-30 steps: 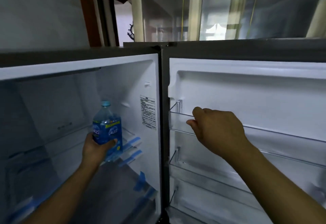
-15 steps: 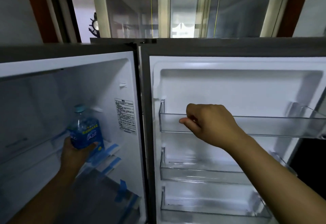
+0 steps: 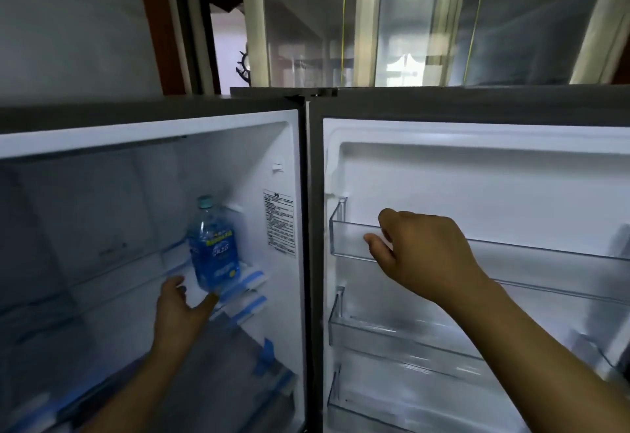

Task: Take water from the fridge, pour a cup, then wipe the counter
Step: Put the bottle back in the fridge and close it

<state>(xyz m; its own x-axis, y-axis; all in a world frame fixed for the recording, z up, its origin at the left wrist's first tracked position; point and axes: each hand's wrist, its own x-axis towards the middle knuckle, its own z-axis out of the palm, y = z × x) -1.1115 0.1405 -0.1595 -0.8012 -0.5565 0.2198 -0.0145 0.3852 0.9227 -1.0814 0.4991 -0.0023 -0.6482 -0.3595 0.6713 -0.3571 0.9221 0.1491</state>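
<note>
The fridge (image 3: 259,166) stands open beneath a row of cream-framed glass panels (image 3: 409,30), with a grey wall (image 3: 68,23) and a red-brown frame to the left. Inside, the water bottle (image 3: 213,248) stands upright on a glass shelf (image 3: 119,282) near the right inner wall, just left of a printed label (image 3: 279,224). Strips of blue tape (image 3: 252,277) mark the shelf edges.

The left hand (image 3: 180,313) sits just below and in front of the bottle's base, fingers spread apart — thumb at the base, the others off to its left with white showing between. Whether the thumb touches is hard to tell. The right hand (image 3: 426,255) hooks its curled fingers over the rim of the top door bin (image 3: 528,262) on the open door (image 3: 477,177).

The label's print is too small to read, the lower bins (image 3: 392,340) are blurred, and both forearms run off the bottom edge. Room shows between the bottle's cap and the compartment ceiling — and more shelf stretches to its left.
</note>
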